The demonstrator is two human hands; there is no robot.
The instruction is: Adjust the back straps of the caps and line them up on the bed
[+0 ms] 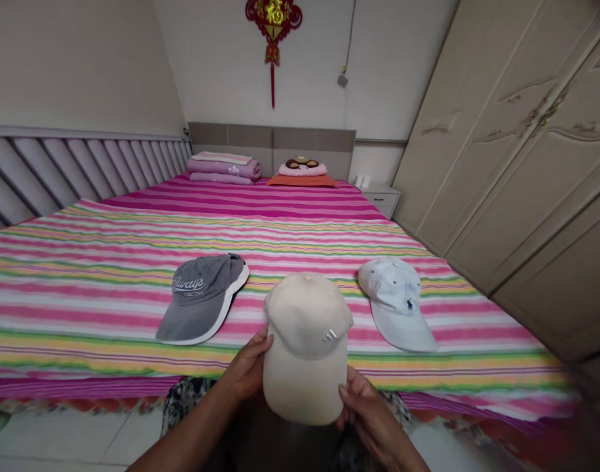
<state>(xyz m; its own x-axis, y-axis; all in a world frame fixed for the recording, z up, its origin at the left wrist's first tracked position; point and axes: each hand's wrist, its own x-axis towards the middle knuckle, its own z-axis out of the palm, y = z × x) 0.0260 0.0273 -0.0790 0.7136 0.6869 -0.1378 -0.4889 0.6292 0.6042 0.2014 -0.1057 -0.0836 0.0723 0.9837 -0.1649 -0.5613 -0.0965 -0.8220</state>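
Observation:
A cream baseball cap (pixel 307 328) is held between my two hands at the near edge of the bed, its brim pointing toward me. My left hand (pixel 251 362) grips the cap's left side, thumb on top and fingers partly hidden beneath. Lower down on the right, my right hand (pixel 361 401) pinches the brim's edge. To the left lies a grey baseball cap (pixel 202 298) with white lettering and a white-edged brim. On the right rests a pale blue-white baseball cap (pixel 395 301) with a small dark emblem.
A striped sheet (pixel 300 242) covers the bed. Folded purple bedding (pixel 224 169) and a pink-and-orange stack (pixel 302 174) sit by the headboard (pixel 236 136). A slatted rail (pixel 84 167) runs along the left, a wardrobe (pixel 496 144) along the right, near a nightstand (pixel 381 198).

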